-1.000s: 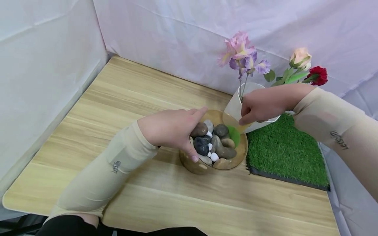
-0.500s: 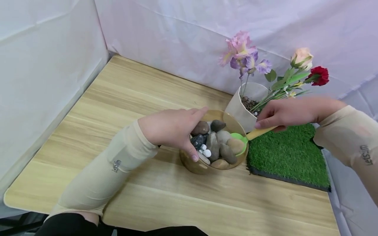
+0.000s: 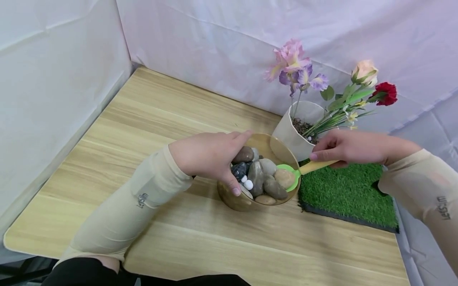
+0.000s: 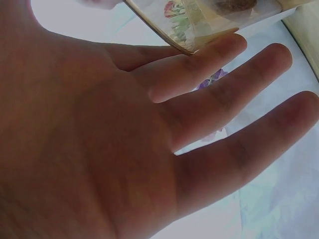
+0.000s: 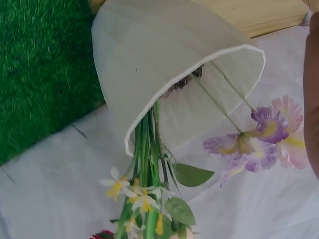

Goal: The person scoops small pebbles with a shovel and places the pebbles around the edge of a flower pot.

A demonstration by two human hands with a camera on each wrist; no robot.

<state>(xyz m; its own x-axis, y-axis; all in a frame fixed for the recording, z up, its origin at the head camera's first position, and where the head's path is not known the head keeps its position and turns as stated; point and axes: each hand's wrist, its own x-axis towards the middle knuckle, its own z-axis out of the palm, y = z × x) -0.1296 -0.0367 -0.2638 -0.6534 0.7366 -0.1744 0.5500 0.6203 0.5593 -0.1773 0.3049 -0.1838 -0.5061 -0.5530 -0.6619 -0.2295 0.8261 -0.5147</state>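
My left hand (image 3: 211, 157) rests against the near-left side of a clear amber bowl (image 3: 232, 200), its thumb at the rim. In the left wrist view, the fingers (image 4: 239, 149) are spread and nearly straight beside the bowl's edge (image 4: 164, 35). Smooth stones (image 3: 255, 172) and white pebbles (image 3: 246, 182) fill the bowl. My right hand (image 3: 350, 147) grips the yellow handle of a small shovel (image 3: 315, 166). Its green scoop is inside the bowl, with a tan stone (image 3: 285, 178) on it. The right wrist view shows neither shovel nor bowl.
Behind the bowl a white pot (image 3: 291, 133) holds soil and artificial flowers (image 3: 295, 59), which lean out over its rim. Artificial turf (image 3: 343, 198) lies to the right on the wooden table (image 3: 161, 103). White cloth (image 3: 200, 43) hangs behind.
My right hand has drawn back right and down from beside the pot with the shovel. The scoop now lies under a tan stone, and stones have shifted. My left hand has stayed.
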